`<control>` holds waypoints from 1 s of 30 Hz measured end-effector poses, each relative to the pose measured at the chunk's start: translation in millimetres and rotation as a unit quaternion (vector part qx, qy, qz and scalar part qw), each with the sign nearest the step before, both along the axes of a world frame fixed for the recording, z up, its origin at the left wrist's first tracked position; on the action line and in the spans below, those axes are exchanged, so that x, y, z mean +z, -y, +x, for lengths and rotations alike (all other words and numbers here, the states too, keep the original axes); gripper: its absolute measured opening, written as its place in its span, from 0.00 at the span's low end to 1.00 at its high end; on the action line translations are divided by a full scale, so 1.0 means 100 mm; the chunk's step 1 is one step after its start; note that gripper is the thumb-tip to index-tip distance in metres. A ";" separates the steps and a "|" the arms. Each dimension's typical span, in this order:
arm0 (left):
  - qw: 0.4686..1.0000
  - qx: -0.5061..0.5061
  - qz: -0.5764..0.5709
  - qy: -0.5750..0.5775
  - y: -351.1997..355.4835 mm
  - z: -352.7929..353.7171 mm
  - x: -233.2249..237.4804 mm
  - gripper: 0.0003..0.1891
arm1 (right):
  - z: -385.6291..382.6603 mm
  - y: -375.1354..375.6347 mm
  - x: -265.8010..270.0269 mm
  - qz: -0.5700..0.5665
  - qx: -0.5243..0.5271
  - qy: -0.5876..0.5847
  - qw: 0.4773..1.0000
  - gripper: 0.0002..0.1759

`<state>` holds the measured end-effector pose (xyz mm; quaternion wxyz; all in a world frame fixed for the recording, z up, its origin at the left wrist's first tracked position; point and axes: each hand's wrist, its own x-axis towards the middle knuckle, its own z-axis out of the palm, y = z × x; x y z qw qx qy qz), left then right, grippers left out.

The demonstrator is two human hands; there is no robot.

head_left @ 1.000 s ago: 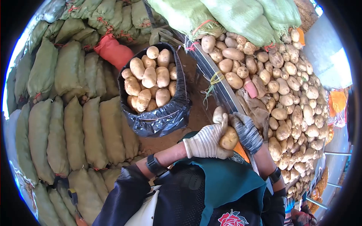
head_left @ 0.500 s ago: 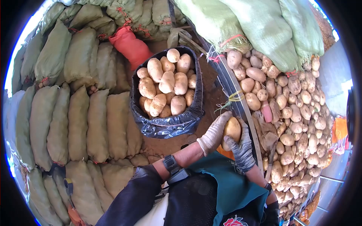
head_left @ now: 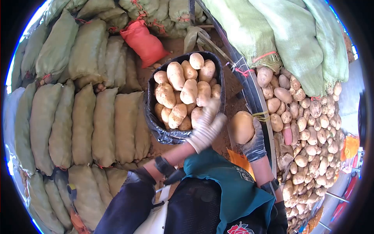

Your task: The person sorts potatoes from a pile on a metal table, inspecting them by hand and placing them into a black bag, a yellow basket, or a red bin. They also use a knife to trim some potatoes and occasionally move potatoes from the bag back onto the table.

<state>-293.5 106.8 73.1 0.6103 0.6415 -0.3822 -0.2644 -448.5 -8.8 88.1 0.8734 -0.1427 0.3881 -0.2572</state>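
In my right hand (head_left: 254, 142), which wears a grey worn glove, is a large smooth potato (head_left: 242, 127). My left hand (head_left: 205, 126), in a pale glove and blurred by motion, is over the near right rim of a container lined with black plastic (head_left: 167, 135). Its fingers look stretched out and apart, with nothing seen in them. Potatoes (head_left: 189, 91) are heaped inside the container, some hidden behind that hand.
On the right lies a big pile of loose potatoes (head_left: 307, 136) behind a dark barrier with a pale edge (head_left: 269, 140). Full green sacks (head_left: 288, 43) rest on the pile. Filled sacks (head_left: 82, 124) line the left side. A red sack (head_left: 144, 43) lies beyond the container.
My left hand has come off the potato and moved left to the container. My right hand keeps the potato, now slightly higher. The view has shifted a little.
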 end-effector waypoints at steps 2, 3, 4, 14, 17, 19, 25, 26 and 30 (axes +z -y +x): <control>0.987 0.106 -0.019 0.117 0.08 0.52 -0.25 0.23 | -0.06 0.08 -0.19 0.092 0.138 0.184 0.969 0.40; 0.979 0.128 -0.008 0.159 0.12 0.72 -0.35 0.23 | -0.05 0.06 -0.16 0.102 0.134 0.192 0.967 0.41; 0.964 0.127 0.048 0.228 0.14 0.90 -0.37 0.30 | 0.02 0.00 -0.12 0.111 0.130 0.200 0.965 0.42; 0.861 -0.034 0.416 0.291 0.68 1.43 -0.47 0.46 | 0.17 -0.09 -0.01 0.092 0.134 0.213 0.963 0.44; 0.884 -0.012 0.374 0.279 0.63 1.45 -0.59 0.48 | 0.21 -0.10 -0.10 0.130 0.149 0.244 0.949 0.45; 0.905 0.020 0.339 0.257 0.57 1.47 -0.64 0.49 | 0.26 -0.12 -0.19 0.106 0.154 0.213 0.959 0.44; 0.991 0.094 0.094 -0.001 0.12 1.40 -0.37 0.48 | 0.68 -0.07 -0.55 -0.061 0.194 -0.003 0.979 0.36; 0.992 0.105 0.063 0.003 -0.04 1.44 -0.44 0.49 | 0.79 -0.02 -0.62 -0.133 0.202 -0.042 0.969 0.36; 0.979 0.167 0.111 0.045 -0.81 1.34 -0.31 0.49 | 1.44 0.02 -0.77 -0.462 0.200 -0.171 0.847 0.36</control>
